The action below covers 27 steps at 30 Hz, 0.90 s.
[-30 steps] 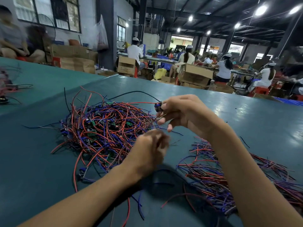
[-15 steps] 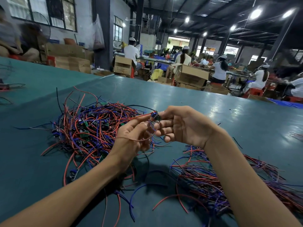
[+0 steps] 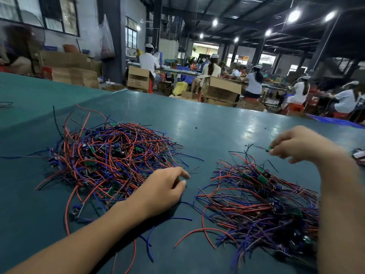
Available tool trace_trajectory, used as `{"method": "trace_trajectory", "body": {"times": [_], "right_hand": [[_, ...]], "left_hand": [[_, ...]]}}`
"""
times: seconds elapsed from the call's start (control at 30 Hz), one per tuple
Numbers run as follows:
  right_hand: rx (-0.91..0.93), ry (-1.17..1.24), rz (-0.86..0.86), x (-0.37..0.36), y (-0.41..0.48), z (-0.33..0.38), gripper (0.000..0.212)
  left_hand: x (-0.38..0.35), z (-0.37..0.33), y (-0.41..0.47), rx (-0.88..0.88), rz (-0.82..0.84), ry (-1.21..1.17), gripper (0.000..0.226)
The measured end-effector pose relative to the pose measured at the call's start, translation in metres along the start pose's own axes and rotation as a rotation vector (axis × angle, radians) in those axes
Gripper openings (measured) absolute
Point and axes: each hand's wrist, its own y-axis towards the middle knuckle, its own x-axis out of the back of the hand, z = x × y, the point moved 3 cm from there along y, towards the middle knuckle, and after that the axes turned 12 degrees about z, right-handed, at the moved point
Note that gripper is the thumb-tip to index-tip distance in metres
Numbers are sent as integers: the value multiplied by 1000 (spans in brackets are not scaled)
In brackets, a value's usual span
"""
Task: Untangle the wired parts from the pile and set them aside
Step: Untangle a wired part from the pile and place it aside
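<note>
A tangled pile (image 3: pixel 110 157) of red, blue and black wires with small green boards lies on the teal table (image 3: pixel 207 123) at the left. A second heap of sorted wired parts (image 3: pixel 256 202) lies at the right. My left hand (image 3: pixel 162 188) rests low at the near right edge of the tangled pile, fingers loosely curled and apart, holding nothing. My right hand (image 3: pixel 296 145) hovers above the far side of the sorted heap, pinching a small green wired part (image 3: pixel 268 148) between thumb and fingers; its wires are blurred.
A small dark object (image 3: pixel 358 155) lies at the table's right edge. Loose wires (image 3: pixel 6 104) sit at the far left. Beyond the table's far edge stand cardboard boxes (image 3: pixel 221 91) and several seated workers.
The hands have separated. My right hand has swung right with the wired part, over the sorted heap. My left hand has let go and dropped beside the tangled pile.
</note>
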Motion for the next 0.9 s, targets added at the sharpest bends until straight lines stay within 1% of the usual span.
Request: {"method": "trace_trajectory", "body": {"times": [0.07, 0.1, 0.13, 0.17, 0.23, 0.27, 0.3, 0.33, 0.37, 0.43, 0.47, 0.53, 0.57, 0.6, 0.67, 0.77, 0.9], "right_hand": [[-119, -67, 135, -24, 13, -9, 9], [-146, -118, 189, -33, 16, -8, 12], [-144, -190, 211, -38, 18, -3, 14], [-108, -272, 187, -38, 18, 8, 16], [52, -368, 14, -34, 13, 39, 20], [170, -336, -93, -34, 7, 60, 22], [307, -252, -182, -39, -1, 81, 20], [445, -152, -229, -50, -11, 103, 18], [561, -91, -226, -65, -19, 124, 16], [703, -100, -114, -110, -24, 157, 18], [715, -139, -37, -135, -19, 167, 24], [652, -214, 105, -177, -8, 176, 40], [612, -210, 139, -191, -1, 175, 45], [568, -151, 151, -198, 8, 170, 46], [523, 0, 122, -203, 20, 157, 38], [485, 151, 130, -209, 33, 143, 31], [459, 180, 83, -215, 44, 142, 27]], "left_hand": [[-2, -4, 0, -13, 53, 71, 22], [-3, -5, -1, -17, 83, 107, 23], [-4, -7, -2, -24, 108, 148, 24], [-5, -8, -2, -32, 130, 192, 24], [-6, -9, -3, -46, 149, 249, 25], [-6, -9, -4, -48, 148, 259, 26], [-7, -9, -4, -47, 145, 264, 26], [-7, -9, -3, -47, 145, 270, 26], [-8, -8, -3, -47, 149, 280, 26], [-9, -7, -2, -49, 147, 285, 27], [-9, -7, -2, -47, 133, 281, 25], [-10, -5, -3, -32, 121, 342, 25], [-11, -4, -3, -18, 134, 398, 29], [-11, -4, -3, -13, 148, 429, 34], [-11, -4, -3, -31, 162, 422, 37], [-12, -9, -2, -65, 154, 433, 31], [-14, -13, -4, -99, 151, 453, 28]]}}
